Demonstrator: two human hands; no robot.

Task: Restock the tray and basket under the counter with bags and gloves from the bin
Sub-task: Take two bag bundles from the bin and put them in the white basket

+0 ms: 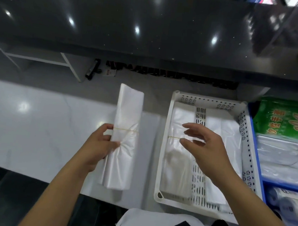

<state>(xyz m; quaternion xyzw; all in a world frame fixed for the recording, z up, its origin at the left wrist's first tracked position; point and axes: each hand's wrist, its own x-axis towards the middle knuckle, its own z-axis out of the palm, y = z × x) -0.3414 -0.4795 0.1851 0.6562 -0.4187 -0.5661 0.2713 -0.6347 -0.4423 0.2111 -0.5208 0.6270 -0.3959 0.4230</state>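
Observation:
My left hand point(99, 144) grips a long bundle of clear plastic bags point(127, 114), bound by a rubber band, just left of the tray. The white perforated tray point(164, 169) sits on the white shelf and holds two bag bundles: one on its left side point(176, 163) with a rubber band, one on its right point(225, 128). My right hand point(208, 148) hovers over the tray's middle, fingers spread and loose, holding nothing. A blue bin point(257, 161) at the right holds a green pack of gloves point(287, 120), more clear bags point(284, 160) and rolls of bags point(289, 203).
A dark counter top point(135, 23) overhangs the white shelf point(33, 119). A row of dark items point(167, 73) and a black tool point(93, 69) lie at the shelf's back. A clear plastic case point(289, 26) stands on the counter at right.

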